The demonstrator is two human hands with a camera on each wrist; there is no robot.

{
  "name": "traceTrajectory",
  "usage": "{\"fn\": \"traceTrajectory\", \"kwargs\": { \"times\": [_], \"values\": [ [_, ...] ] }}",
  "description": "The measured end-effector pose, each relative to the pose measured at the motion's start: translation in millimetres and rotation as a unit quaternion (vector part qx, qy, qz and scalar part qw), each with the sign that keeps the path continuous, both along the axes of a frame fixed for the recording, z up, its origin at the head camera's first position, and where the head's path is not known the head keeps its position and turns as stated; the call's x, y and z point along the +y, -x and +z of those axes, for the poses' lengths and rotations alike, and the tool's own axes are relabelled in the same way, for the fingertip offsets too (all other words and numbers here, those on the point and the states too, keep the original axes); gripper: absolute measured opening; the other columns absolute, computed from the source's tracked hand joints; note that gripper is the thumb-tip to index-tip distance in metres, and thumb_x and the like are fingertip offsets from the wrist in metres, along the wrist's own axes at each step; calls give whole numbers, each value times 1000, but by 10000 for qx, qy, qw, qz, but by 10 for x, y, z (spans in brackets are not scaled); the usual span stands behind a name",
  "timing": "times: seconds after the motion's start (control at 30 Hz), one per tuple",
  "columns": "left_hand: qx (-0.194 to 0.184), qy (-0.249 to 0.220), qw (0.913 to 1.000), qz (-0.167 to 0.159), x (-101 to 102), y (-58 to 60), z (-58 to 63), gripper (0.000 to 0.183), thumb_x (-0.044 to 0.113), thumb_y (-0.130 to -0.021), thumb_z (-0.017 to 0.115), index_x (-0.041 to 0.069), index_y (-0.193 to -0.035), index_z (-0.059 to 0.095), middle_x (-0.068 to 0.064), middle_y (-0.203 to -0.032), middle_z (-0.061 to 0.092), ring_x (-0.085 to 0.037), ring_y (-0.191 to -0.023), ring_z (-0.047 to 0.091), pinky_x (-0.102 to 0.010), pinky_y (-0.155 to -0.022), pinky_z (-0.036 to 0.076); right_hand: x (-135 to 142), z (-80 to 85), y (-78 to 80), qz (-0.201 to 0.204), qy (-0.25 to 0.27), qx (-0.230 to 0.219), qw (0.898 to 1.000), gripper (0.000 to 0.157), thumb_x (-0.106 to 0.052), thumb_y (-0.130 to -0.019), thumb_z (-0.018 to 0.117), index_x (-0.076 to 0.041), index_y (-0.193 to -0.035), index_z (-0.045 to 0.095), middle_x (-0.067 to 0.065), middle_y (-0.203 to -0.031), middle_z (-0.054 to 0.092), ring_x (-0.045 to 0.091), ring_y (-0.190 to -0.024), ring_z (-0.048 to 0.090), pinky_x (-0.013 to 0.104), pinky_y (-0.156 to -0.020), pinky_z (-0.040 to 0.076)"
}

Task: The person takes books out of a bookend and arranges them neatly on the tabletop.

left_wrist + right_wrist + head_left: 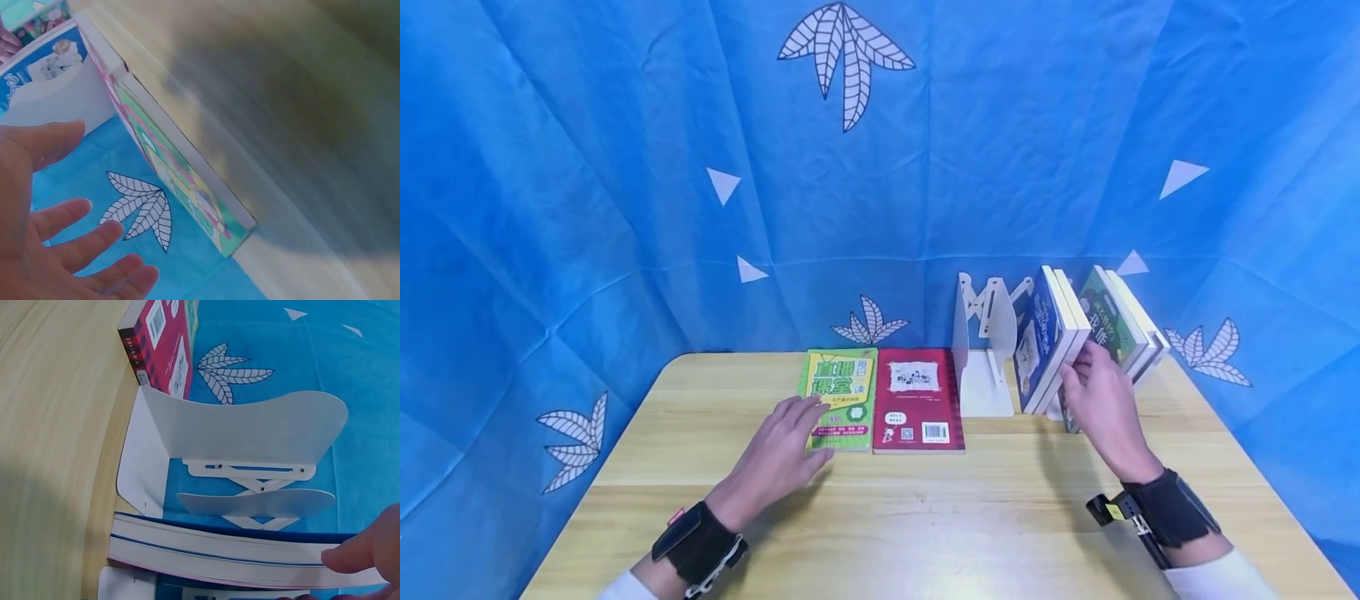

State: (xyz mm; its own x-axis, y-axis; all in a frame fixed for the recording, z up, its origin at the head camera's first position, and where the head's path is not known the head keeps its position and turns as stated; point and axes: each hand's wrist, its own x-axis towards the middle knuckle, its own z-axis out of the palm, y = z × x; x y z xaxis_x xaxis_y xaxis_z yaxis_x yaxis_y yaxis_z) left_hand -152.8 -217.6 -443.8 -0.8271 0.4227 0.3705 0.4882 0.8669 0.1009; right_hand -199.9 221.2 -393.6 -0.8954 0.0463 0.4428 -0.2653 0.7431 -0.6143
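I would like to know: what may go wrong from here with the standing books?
The thick blue-covered paper book and the white-paged book against it look tilted; they may tip into the gap at their right if the right hand lets go. The rectangular green-covered paper book stands across that gap; the hand, so close, might knock it over.

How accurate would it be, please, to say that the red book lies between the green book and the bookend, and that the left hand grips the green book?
The grip is wrong: the left wrist view shows the left hand with fingers extended, holding nothing. The red book does lie between the green book and the bookend.
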Motion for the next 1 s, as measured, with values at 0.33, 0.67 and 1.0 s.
{"fn": "traceTrajectory", "kwargs": {
  "times": [0.33,0.67,1.0],
  "values": [
    [-577,-431,9971,233,-5,-147,3,65,42,-81,72,12,-134,49,-11,-133,54,-28,-125,42,-49,-102,38,0,-44,87,-146,-194,410,9989,28,-6,-93,56,10,-115,53,29,-98,65,36,-81,66,47,-61,56],
    [-680,-611,9955,250,-71,-193,-39,68,43,-80,73,10,-135,48,-15,-133,53,-31,-125,42,-51,-101,39,12,-41,100,-94,-350,582,9976,25,-4,-93,55,9,-115,55,29,-98,65,33,-74,65,44,-55,55],
    [-534,-658,9962,224,-85,-220,-75,69,39,-77,76,8,-132,50,-17,-129,55,-32,-122,44,-53,-97,42,17,-40,108,3,-374,613,9974,21,-4,-91,58,9,-108,58,29,-94,66,37,-77,66,48,-59,56]
  ]
}}
